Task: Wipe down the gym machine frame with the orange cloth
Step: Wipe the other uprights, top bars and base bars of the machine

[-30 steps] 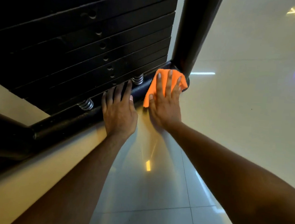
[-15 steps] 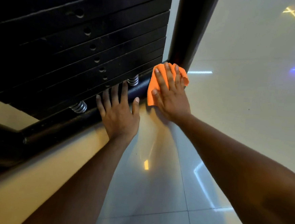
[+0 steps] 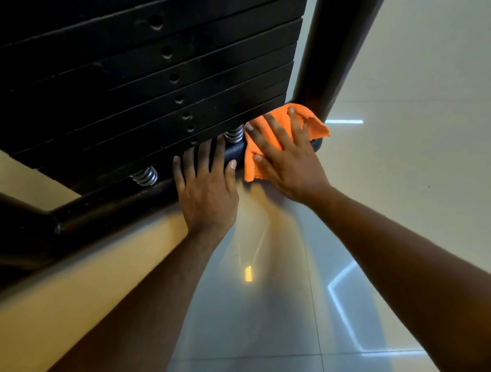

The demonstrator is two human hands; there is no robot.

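The black gym machine frame [image 3: 110,209] has a low horizontal bar running from lower left up to a thick upright post [image 3: 334,46]. The orange cloth [image 3: 259,145] lies over the bar's right end at the foot of the post. My right hand [image 3: 287,157] presses flat on the cloth with fingers spread and straight. My left hand [image 3: 206,185] rests on the bar just left of the cloth, fingers straight and reaching under the weight stack.
A black weight stack [image 3: 129,74] with pin holes hangs directly above the bar, on two metal springs [image 3: 145,175]. Glossy pale floor tiles [image 3: 257,319] spread to the right and toward me, with light reflections.
My right hand has slid the cloth leftward along the bar, from the post's base toward the nearer spring, and turned its fingers to the left. My left hand has stayed on the bar.
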